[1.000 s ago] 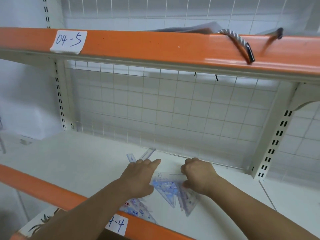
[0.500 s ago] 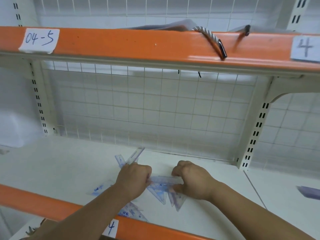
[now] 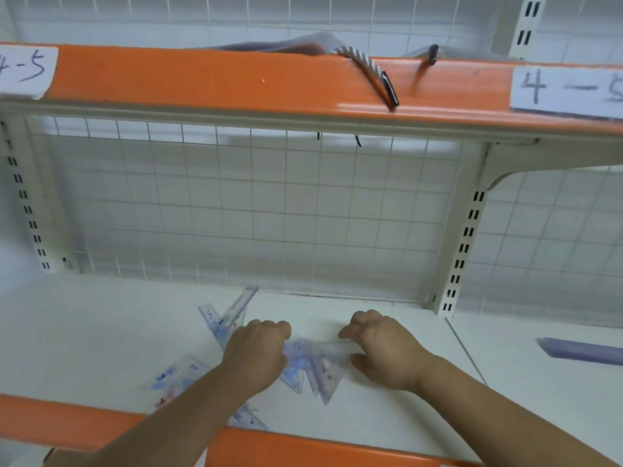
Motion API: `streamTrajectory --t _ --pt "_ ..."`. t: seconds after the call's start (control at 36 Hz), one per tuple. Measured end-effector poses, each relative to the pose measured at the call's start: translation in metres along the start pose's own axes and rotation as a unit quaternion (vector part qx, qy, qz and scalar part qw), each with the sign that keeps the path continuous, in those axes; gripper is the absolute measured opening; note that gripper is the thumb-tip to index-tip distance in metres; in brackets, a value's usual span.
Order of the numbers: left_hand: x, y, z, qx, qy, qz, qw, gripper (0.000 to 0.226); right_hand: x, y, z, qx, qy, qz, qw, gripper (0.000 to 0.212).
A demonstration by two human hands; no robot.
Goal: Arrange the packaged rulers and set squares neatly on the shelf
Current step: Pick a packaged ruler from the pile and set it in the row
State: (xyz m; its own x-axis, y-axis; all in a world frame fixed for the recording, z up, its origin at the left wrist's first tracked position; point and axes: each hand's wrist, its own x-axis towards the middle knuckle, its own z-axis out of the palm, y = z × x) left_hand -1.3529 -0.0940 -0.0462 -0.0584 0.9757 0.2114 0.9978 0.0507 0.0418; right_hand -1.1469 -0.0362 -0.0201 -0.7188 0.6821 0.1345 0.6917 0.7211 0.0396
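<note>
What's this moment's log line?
left hand: grips clear plastic packaged ruler set | right hand: grips same set | white shelf: other sets loose

I see an orange front lip (image 3: pixel 236 82) above the white shelf (image 3: pixel 101 332), clear set squares (image 3: pixel 318 377) printed blue, and a white square-mesh grid (image 3: pixel 269 214).

Shop or stockroom shelving bay, probably retail. A white metal shelf (image 3: pixel 84 332) with orange front rails (image 3: pixel 236 79), slotted uprights (image 3: pixel 468 230), a wire-grid back panel (image 3: pixel 236 203) and handwritten paper labels (image 3: pixel 566 89) marked "4-5" form display fittings; packaged set squares (image 3: pixel 317 375) lie as stock.
</note>
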Motion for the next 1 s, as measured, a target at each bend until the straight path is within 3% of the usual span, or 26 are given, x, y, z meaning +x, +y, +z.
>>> streamTrajectory --t 0.31,0.58,1.0 --pt "0.019 0.048 0.004 0.035 -0.024 0.028 0.999 0.03 -0.034 0.042 0.001 -0.044 0.0 0.072 0.996 0.04" --pt "0.035 0.112 0.002 0.024 -0.017 0.075 0.997 0.026 -0.074 0.095 -0.005 -0.048 0.006 0.108 0.993 0.043" --pt "0.067 0.29 0.014 0.012 -0.019 0.067 0.998 0.027 -0.166 0.246 -0.019 -0.049 0.013 0.092 0.995 0.037"
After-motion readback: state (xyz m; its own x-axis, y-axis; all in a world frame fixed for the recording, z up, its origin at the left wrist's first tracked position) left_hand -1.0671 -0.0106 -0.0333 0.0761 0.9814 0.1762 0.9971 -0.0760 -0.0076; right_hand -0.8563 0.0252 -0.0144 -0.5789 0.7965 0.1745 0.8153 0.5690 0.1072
